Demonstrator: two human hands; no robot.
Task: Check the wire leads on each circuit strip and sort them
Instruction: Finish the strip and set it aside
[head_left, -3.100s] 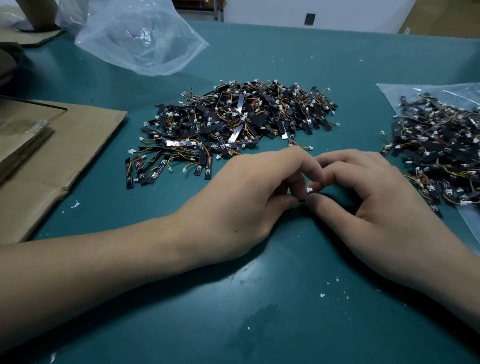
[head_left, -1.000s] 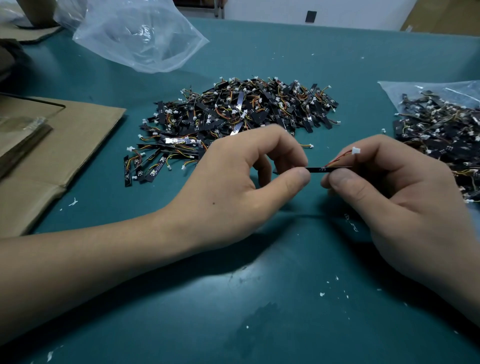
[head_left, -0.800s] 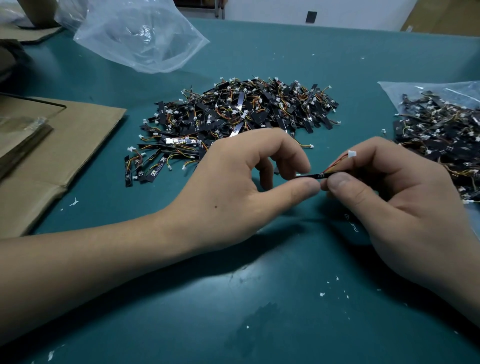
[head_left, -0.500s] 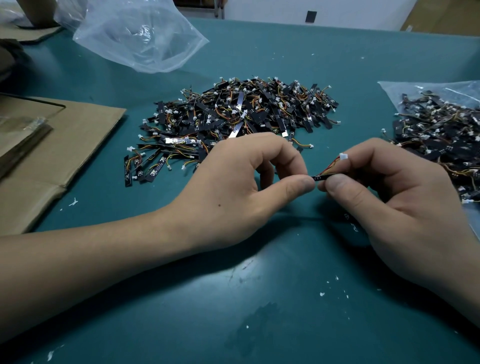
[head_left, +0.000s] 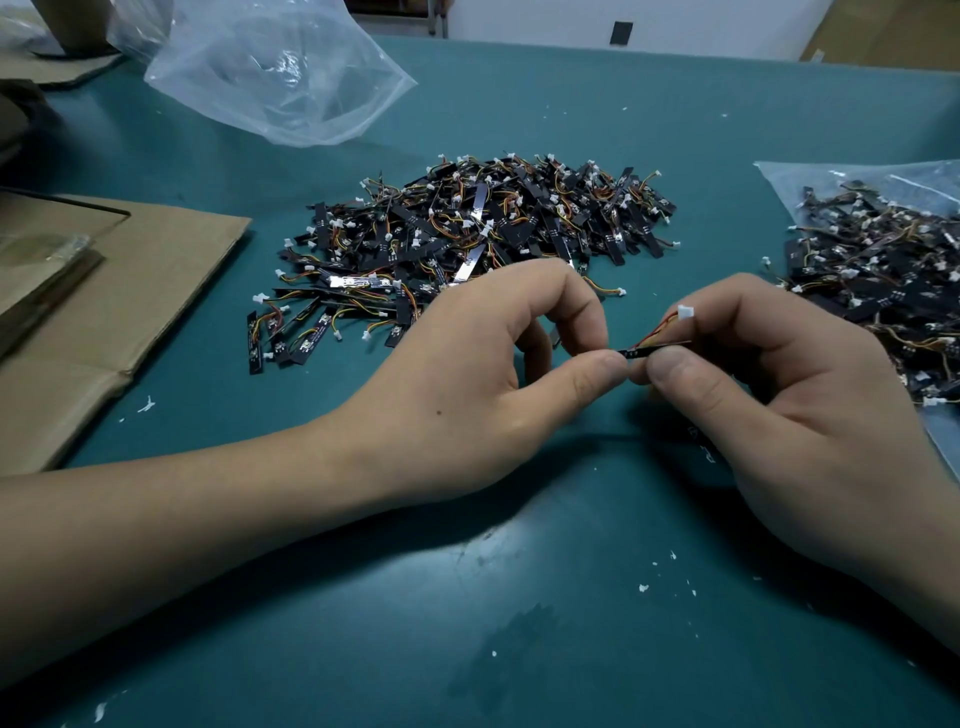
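Both hands, left hand (head_left: 467, 395) and right hand (head_left: 769, 405), pinch one thin black circuit strip (head_left: 652, 348) with red-orange leads and white plug.

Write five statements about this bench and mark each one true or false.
1. The left hand and the right hand both pinch one strip. True.
2. The strip's white connector lies on the table. False: it is raised, by the right index finger.
3. The cardboard lies left of the middle pile. True.
4. The right pile lies on cardboard. False: it lies on clear plastic.
5. The crumpled bag at the back is packed with strips. False: no strips show in it.
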